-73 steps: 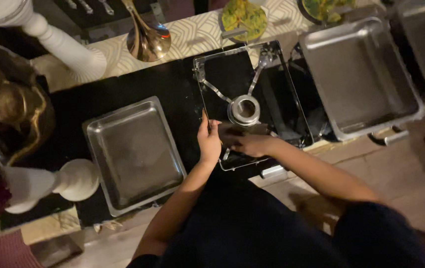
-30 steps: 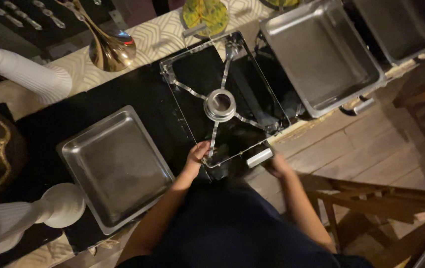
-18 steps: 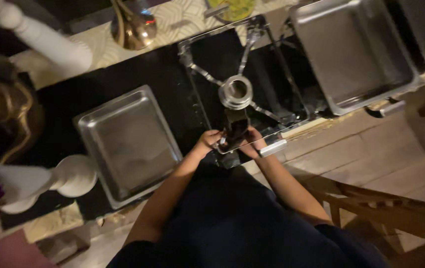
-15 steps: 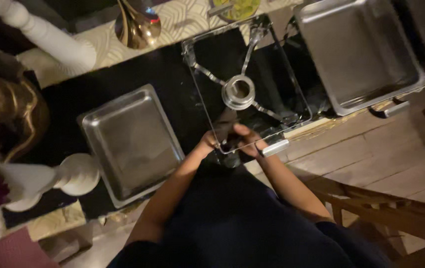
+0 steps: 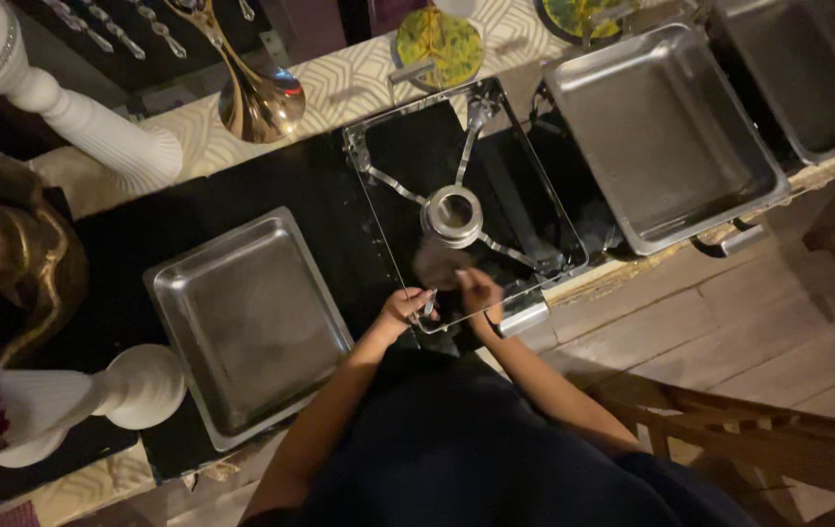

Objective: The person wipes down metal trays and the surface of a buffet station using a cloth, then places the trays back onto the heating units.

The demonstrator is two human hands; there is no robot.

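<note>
A wire chafing frame (image 5: 383, 220) with a round metal ring holder (image 5: 453, 215) at its middle stands on the black counter. Both my hands are at the frame's near edge, just below the ring. My left hand (image 5: 400, 312) pinches a small thin metal piece (image 5: 428, 304). My right hand (image 5: 479, 292) has its fingers closed on a dull round brown piece (image 5: 436, 261) that sits between the ring and the frame's edge. What the brown piece is cannot be made out.
An empty steel pan (image 5: 247, 327) lies left of the frame, and a deeper one (image 5: 661, 132) lies to the right. White turned posts (image 5: 96, 127), a gold vase foot (image 5: 259, 102) and yellow-green plates (image 5: 440, 41) stand behind. A wooden chair (image 5: 769, 429) is at lower right.
My hands have come together at the frame's near edge and now work just below the ring holder. The view has shifted a little; the pans and frame stay where they were.
</note>
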